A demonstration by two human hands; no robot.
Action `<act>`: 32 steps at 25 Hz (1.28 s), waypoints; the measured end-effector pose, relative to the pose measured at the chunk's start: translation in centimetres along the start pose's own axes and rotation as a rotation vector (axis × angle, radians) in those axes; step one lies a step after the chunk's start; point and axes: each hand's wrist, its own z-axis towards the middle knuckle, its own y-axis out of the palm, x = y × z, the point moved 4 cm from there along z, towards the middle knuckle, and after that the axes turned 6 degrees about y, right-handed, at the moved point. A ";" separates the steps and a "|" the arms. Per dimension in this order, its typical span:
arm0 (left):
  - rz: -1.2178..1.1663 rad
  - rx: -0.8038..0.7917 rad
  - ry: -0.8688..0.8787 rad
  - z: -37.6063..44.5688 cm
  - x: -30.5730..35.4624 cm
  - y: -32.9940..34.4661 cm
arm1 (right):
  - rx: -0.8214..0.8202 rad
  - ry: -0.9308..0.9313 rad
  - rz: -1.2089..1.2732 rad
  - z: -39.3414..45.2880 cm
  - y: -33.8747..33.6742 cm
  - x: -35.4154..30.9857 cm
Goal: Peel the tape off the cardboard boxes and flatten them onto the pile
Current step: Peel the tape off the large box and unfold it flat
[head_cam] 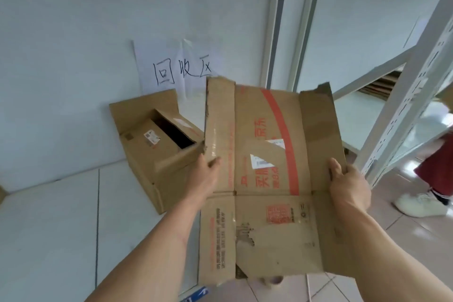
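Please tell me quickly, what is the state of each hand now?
Left hand: grips the left edge of the flattened cardboard box.
Right hand: fingers curled round the box's right edge, holding it.

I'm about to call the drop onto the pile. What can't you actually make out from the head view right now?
- Left hand fingers: behind the flattened brown cardboard box with red print.
- Floor beyond that box: covered by it.
- Open brown cardboard box by the wall: interior dark, contents unreadable.
- White torn label: text too small.
- Person at right: cut off by the frame edge.
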 end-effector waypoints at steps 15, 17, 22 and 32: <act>-0.438 0.169 -0.306 -0.3 -6.1 -10.6 | -0.334 -0.314 -0.271 -3.7 17.4 -7.2; -0.677 0.049 -0.274 -0.1 -4.9 -8.2 | -0.321 -0.309 -0.313 -3.3 18.6 -6.3; -0.683 0.010 -0.432 3.7 -4.7 -4.4 | -0.270 -0.242 -0.314 -1.1 19.6 -3.8; 0.356 0.119 -0.237 3.9 -9.2 -5.3 | -0.115 -0.299 -0.346 0.8 19.9 -4.1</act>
